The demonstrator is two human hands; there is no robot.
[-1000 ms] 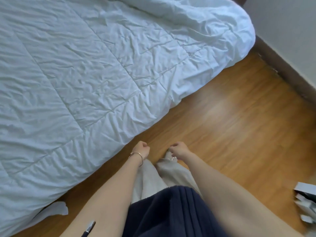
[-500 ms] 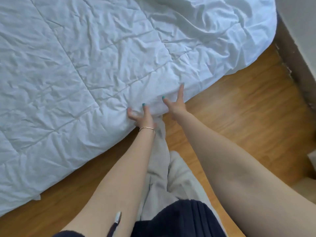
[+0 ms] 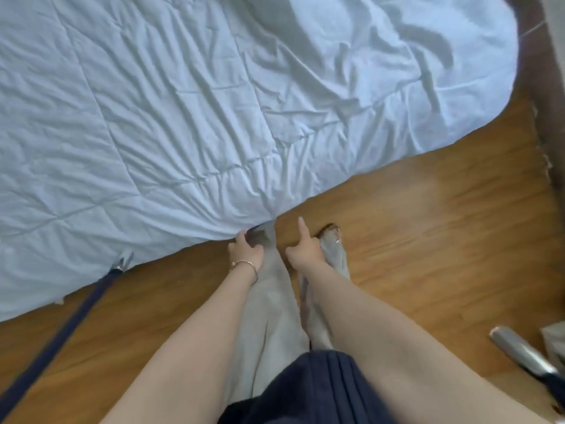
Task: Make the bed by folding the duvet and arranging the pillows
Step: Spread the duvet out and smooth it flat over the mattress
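A wrinkled white quilted duvet (image 3: 183,117) covers the bed and hangs over its near edge down to the floor. My left hand (image 3: 246,250), with a thin bracelet on the wrist, pinches the duvet's lower edge, and creases fan out from that spot. My right hand (image 3: 304,249) is just to the right of it above the floor, its index finger pointing toward the duvet edge and the other fingers curled, holding nothing. No pillows are in view.
Wooden floor (image 3: 428,240) runs along the bed. A dark strap (image 3: 61,332) hangs at the lower left. A dark skirting board (image 3: 547,102) and wall close off the right. A shiny metal object (image 3: 519,350) lies at the lower right. My grey trouser legs (image 3: 269,316) stand below my hands.
Both hands went from curled near my legs out to the duvet's edge. My left hand has taken hold of the edge; my right hand has drawn back slightly from the fabric.
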